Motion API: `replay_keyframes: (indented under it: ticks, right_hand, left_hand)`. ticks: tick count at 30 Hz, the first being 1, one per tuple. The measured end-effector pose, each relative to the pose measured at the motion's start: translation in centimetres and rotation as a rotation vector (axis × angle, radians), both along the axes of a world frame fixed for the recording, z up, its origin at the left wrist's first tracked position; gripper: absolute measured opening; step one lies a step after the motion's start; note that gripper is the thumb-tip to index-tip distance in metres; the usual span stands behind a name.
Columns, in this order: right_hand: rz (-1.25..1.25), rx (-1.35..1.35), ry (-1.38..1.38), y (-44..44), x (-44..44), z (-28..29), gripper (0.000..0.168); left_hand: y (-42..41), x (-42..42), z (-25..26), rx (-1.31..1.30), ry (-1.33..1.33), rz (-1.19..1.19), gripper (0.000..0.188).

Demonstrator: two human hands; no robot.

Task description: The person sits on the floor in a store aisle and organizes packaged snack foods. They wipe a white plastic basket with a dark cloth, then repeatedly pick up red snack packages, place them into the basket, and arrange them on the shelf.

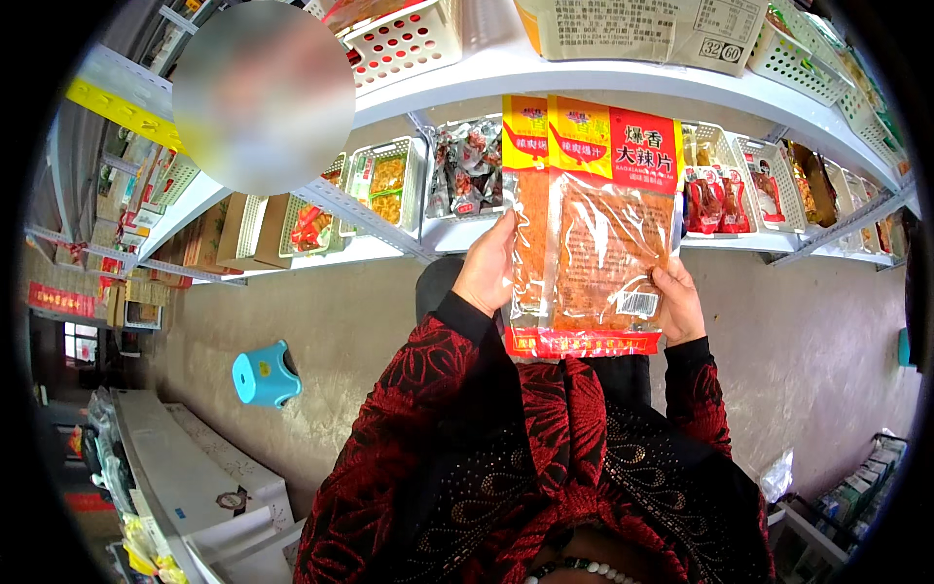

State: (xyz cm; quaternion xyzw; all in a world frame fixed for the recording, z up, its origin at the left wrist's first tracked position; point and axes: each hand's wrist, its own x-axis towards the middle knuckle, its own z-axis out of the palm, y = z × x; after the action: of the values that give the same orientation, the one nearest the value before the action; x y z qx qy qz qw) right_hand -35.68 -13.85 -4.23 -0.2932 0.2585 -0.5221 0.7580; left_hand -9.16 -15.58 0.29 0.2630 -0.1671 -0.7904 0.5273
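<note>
Flat plastic packets of reddish-brown snack slices [613,241] with red and yellow headers are held up in front of the body, overlapping side by side. My left hand [487,264] grips the left edge of the packets, its thumb in front. On the right edge, my right hand [678,299] pinches with its thumb on the front film, near a barcode; its other fingers are mostly hidden behind. Behind the packets' left side, a white basket [435,213] holds dark and silvery wrapped snacks. To their right, another basket [719,233] holds red vacuum packs.
A metal shelf [627,79] arches above the packets, carrying a cardboard box [642,36] and perforated baskets [408,44]. A blue plastic stool [263,374] stands on the floor to the left. White freezer-like cabinets [197,467] are at lower left, a crate [810,536] at lower right.
</note>
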Motion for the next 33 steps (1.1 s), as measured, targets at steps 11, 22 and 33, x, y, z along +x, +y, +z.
replay_keyframes:
  ticks: [11,22,33]
  right_hand:
    - [-0.009,-0.018,0.019,-0.1,2.0,0.3,0.041]
    - [-0.174,-0.261,0.428,0.3,4.2,-2.1,0.068]
    - [-0.099,-0.06,0.309,-2.8,2.6,-1.5,0.061]
  left_hand:
    - [0.7,0.1,0.1,0.012,-0.032,-0.001,0.04]
    - [-0.3,-0.3,-1.2,-0.066,-0.274,-0.065,0.057]
    - [-2.6,0.0,-4.1,-0.037,-0.358,-0.112,0.057]
